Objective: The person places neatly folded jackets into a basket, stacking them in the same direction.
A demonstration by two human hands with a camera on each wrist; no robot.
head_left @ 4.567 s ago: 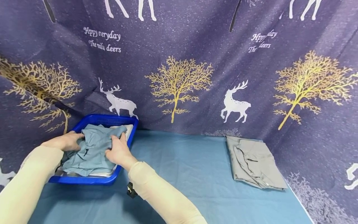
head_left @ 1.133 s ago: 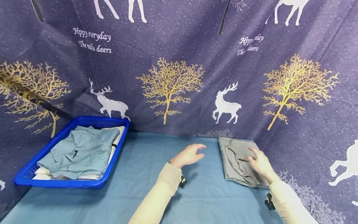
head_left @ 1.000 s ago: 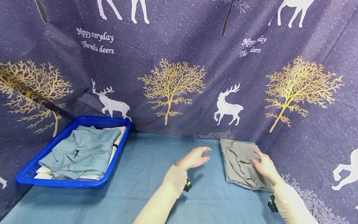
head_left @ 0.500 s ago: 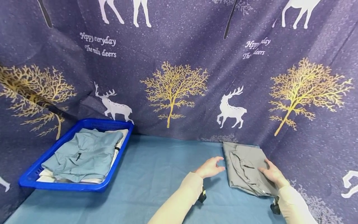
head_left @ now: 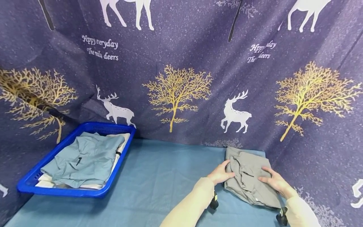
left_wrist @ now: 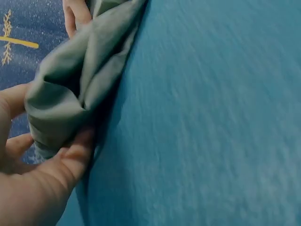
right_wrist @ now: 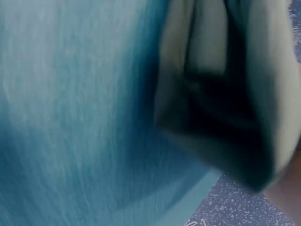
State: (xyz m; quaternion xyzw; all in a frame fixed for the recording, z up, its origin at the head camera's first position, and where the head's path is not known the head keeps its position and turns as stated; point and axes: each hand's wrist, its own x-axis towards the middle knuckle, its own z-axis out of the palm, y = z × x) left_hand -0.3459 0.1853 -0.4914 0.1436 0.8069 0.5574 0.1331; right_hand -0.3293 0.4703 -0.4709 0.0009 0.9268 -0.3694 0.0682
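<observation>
A folded grey garment (head_left: 250, 176) with a short dark slit on its top layer lies at the right of the table. My left hand (head_left: 220, 173) grips its left edge in the head view. The left wrist view shows the thumb (left_wrist: 70, 153) under the bunched grey cloth (left_wrist: 61, 101) and fingers on its far side. On the opposite edge my right hand (head_left: 276, 181) holds the garment, fingers spread over the top. In the right wrist view the open folds of the grey cloth (right_wrist: 277, 94) stand over the blue cover; most of that hand is hidden.
A blue plastic basket (head_left: 103, 190) stands at the left, holding a light blue garment (head_left: 90, 157) over white cloth. A blue cover (head_left: 170, 179) lies over the table. Behind hangs a dark curtain (head_left: 193, 50) printed with deer and trees.
Both hands have left the basket and moved right. My left hand has reached the grey garment's left edge, my right hand its right edge. The garment has shifted slightly towards me.
</observation>
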